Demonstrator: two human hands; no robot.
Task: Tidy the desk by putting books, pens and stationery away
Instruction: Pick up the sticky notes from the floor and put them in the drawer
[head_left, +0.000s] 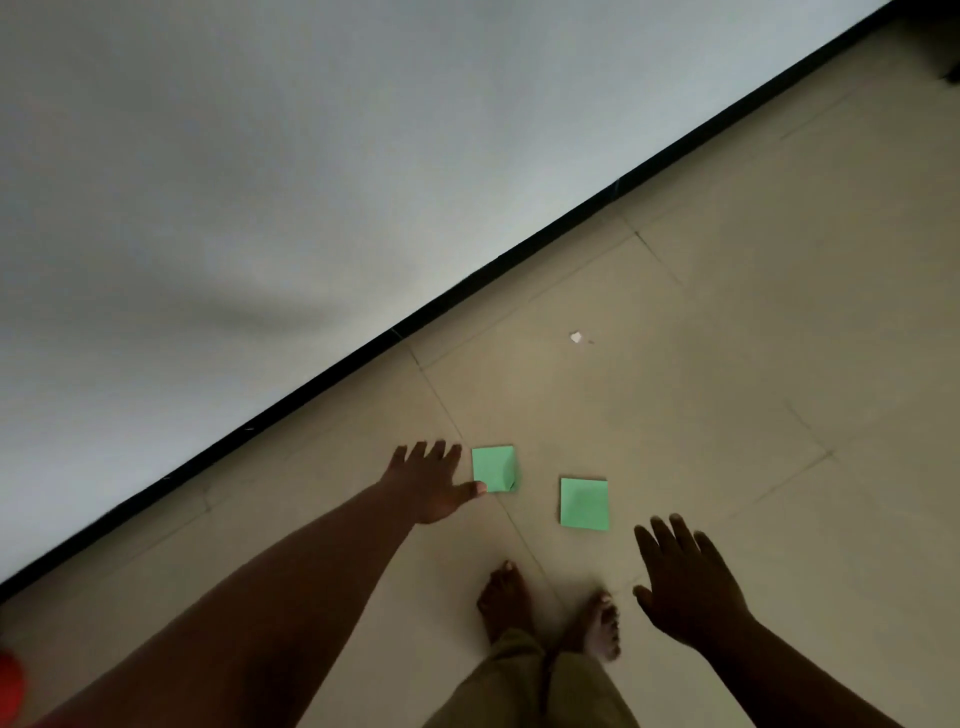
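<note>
Pale floor tiles (727, 312) by the wall hold two green notes, so I reach my left hand (428, 480), fingers spread, beside the nearer-wall note (492, 467), my right hand (685, 587) also spread and empty, short of the other note (584, 504).

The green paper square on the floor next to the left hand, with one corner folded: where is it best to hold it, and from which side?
Probably at the lifted, folded corner of the green paper square, on its lower right. The rest lies flat on the tiled floor, so little else offers an edge to pinch. The left hand is open beside its left edge, thumb near the lower corner; it could reach across or slide the thumb under.
</note>
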